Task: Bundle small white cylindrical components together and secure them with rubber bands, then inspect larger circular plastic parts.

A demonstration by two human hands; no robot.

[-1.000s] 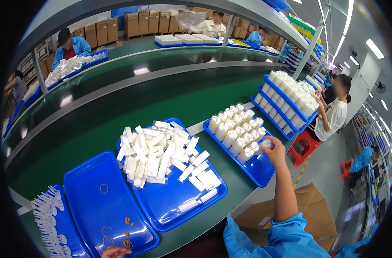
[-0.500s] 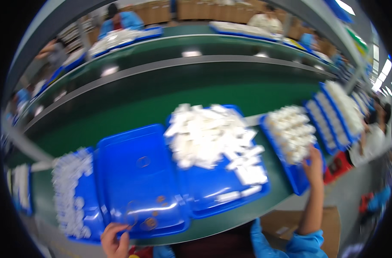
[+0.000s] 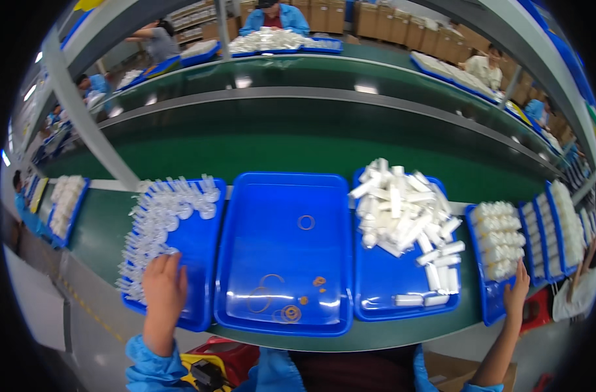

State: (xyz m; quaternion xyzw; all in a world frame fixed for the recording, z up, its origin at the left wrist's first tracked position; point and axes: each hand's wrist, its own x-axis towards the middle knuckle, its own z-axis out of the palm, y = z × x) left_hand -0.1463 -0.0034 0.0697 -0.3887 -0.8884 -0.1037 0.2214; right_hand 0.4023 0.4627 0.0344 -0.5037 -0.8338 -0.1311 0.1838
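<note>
My left hand (image 3: 162, 287) lies flat and open on the clear caps in the blue tray (image 3: 200, 245) at nine o'clock; my right hand (image 3: 517, 291) holds the three-o'clock tray's (image 3: 489, 307) rim. The middle tray (image 3: 281, 261) holds only rings, so I judge little is done.

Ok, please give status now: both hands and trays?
Left hand flat on tray of clear plastic parts. Right hand on edge of tray of white bottles. Nothing blocking.
</note>
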